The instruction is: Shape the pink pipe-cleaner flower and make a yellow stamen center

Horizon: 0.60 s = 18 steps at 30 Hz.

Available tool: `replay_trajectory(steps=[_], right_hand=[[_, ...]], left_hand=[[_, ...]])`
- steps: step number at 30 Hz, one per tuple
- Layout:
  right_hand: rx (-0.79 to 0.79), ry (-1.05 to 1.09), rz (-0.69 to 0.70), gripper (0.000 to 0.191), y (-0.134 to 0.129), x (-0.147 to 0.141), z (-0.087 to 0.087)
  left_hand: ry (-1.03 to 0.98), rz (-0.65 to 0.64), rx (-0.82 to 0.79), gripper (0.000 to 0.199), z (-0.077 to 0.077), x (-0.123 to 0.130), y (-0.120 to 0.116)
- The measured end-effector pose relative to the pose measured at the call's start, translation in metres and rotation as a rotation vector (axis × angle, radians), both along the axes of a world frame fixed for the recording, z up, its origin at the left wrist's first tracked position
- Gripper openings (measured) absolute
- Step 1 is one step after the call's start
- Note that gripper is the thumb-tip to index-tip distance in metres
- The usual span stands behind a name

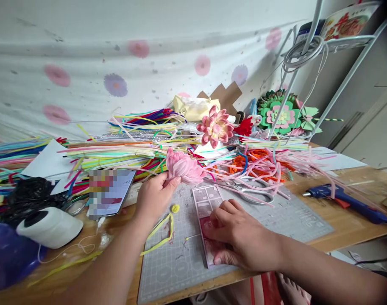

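Pink chenille-stem flower (184, 167), fuzzy, its tightly bunched petals streaked paler and fanning rightward, is held up at the far edge of the gray cutting mat (168, 271), its base pinched in the closed left hand (157, 192). On the mat's middle lies a pink palette (205, 195); the half-curled right hand (234, 237) touches it, grip unclear. Scissors (244, 188) lie at the mat's far side, a blue glue gun (355, 205) right of it.
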State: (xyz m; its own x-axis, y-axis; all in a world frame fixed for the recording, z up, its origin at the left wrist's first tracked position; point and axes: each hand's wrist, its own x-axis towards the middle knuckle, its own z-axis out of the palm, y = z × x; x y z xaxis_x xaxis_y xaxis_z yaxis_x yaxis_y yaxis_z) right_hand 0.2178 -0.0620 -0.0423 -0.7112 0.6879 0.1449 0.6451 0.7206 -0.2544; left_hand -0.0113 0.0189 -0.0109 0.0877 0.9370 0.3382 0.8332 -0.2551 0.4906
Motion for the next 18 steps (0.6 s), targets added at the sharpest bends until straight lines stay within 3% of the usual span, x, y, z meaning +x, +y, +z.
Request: replay_trajectory(steps=[4, 8, 11, 18], right_hand=[[0.104, 0.051, 0.040, 0.031, 0.007, 0.006, 0.013], [0.509, 0.223, -0.020, 0.029, 0.018, 0.010, 0.034], [0.762, 0.164, -0.044, 0.037, 0.024, 0.008, 0.042], [0.845, 0.009, -0.100, 0.047, 0.033, 0.004, 0.036]], left_hand=[[-0.065, -0.024, -0.025, 0.036, -0.001, 0.000, 0.002], [-0.153, -0.101, -0.081, 0.039, -0.004, 0.001, 0.002], [-0.218, -0.149, -0.132, 0.040, -0.004, 0.003, 0.000], [-0.313, -0.172, -0.229, 0.041, -0.005, 0.004, 0.001]])
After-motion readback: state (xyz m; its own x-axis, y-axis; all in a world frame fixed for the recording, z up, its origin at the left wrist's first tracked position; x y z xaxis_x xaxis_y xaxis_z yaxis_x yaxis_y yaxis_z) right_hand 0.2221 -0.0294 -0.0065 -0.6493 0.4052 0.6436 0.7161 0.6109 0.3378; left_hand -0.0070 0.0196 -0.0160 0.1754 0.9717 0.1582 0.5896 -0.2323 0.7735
